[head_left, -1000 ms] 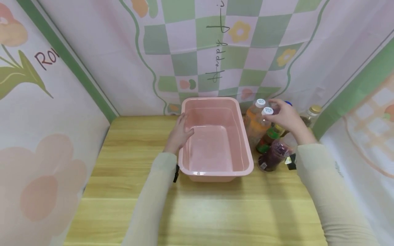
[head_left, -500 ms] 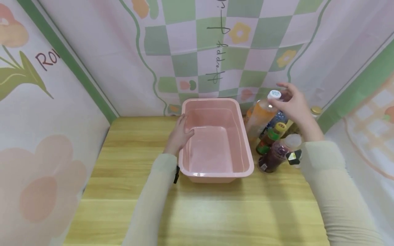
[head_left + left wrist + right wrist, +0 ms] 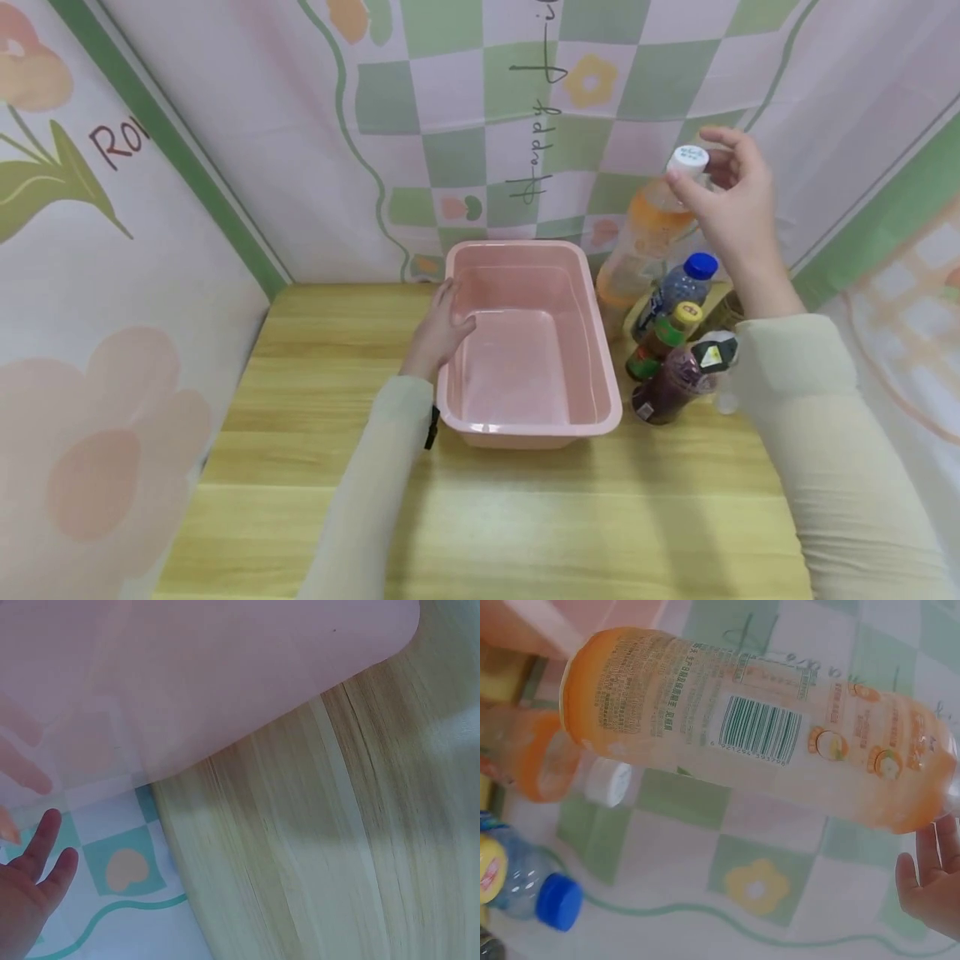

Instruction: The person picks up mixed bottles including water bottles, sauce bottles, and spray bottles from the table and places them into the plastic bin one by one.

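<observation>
My right hand [image 3: 738,196] pinches the white cap of a large orange-drink bottle [image 3: 656,221]. The bottle hangs tilted above the right side of the table, its base close to the pink basin's right rim. In the right wrist view its barcode label [image 3: 757,729] faces the camera. My left hand [image 3: 437,333] rests on the left rim of the pink basin [image 3: 525,430], fingers extended and thumb over the inside. Spread fingertips [image 3: 66,864] show beside the basin wall in the left wrist view. Nothing lies in the basin.
Right of the basin stand a blue-capped bottle [image 3: 678,287], a yellow-capped bottle [image 3: 660,343] and a purple-drink bottle [image 3: 669,387]. Another orange bottle [image 3: 525,754] stands behind the held one. A printed curtain [image 3: 517,125] closes off the back of the wooden table [image 3: 315,358].
My right hand has drawn the orange-drink bottle up by its cap from among the others, upward and slightly right. The blue-capped bottle is uncovered. My left hand stays on the rim.
</observation>
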Action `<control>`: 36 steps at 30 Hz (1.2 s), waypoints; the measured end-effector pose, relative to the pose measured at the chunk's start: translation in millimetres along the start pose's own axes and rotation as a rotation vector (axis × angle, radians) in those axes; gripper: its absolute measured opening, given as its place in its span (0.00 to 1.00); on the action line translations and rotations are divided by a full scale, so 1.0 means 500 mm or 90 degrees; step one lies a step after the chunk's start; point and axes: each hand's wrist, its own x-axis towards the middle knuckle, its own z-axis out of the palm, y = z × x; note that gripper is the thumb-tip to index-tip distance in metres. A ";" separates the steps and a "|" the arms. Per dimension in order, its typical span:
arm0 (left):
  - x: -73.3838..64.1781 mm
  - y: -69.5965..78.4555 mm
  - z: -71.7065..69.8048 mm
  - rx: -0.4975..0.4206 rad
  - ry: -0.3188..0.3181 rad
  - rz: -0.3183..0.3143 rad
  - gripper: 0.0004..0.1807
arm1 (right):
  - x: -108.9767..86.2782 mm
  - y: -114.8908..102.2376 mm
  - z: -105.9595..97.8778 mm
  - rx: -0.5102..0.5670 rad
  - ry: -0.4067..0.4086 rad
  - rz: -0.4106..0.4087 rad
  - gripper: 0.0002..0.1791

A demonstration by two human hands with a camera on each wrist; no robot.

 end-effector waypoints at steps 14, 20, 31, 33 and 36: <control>-0.005 0.005 -0.003 -0.005 -0.007 0.002 0.42 | 0.022 -0.058 0.118 -0.026 -0.082 -0.022 0.30; -0.007 0.003 0.000 -0.011 -0.004 0.003 0.43 | 0.017 -0.048 0.169 -0.051 -0.155 0.014 0.32; -0.006 0.001 0.000 -0.009 -0.005 -0.002 0.43 | 0.002 -0.001 0.265 0.010 -0.238 0.096 0.32; -0.006 0.001 0.000 -0.009 -0.004 0.000 0.42 | -0.002 0.010 0.283 0.034 -0.245 0.116 0.32; -0.007 0.001 -0.001 -0.007 -0.003 0.002 0.42 | -0.009 0.030 0.305 0.048 -0.254 0.135 0.32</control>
